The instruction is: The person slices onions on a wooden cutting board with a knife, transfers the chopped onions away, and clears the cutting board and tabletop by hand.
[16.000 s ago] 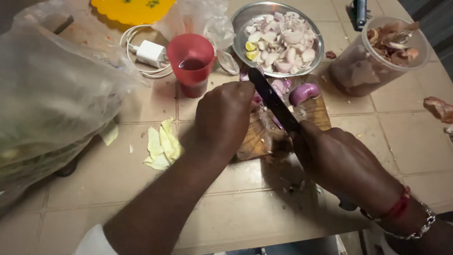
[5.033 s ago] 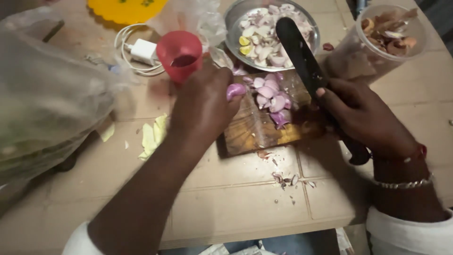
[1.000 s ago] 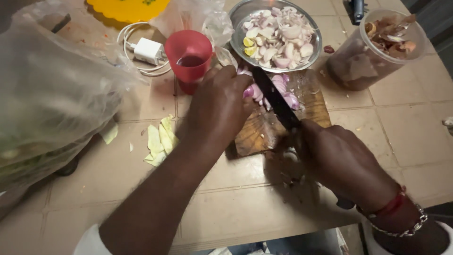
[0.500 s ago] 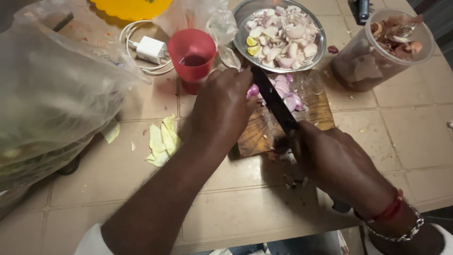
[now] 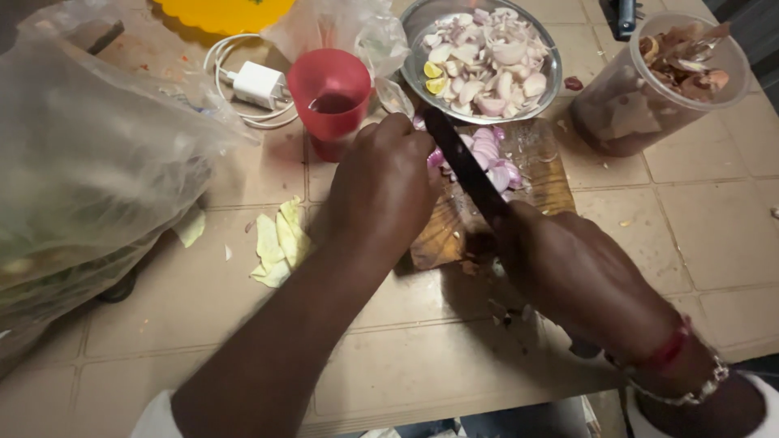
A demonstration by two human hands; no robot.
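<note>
Two hands work over the wooden cutting board (image 5: 454,235) on the tiled surface (image 5: 243,308). The right hand (image 5: 584,276) is closed around the handle of a dark knife (image 5: 466,166); the left hand (image 5: 381,186) is curled, fingers bent down on the purple onion pieces (image 5: 491,158) at the board's far end. To slice well, the left fingertips should probably stay tucked back from the edge, the blade coming straight down close beside the knuckles. The knife's long axis runs diagonally, tip pointing far-left toward the red cup (image 5: 329,93), handle near-right. A metal bowl (image 5: 422,32) of cut onion sits just beyond the board.
</note>
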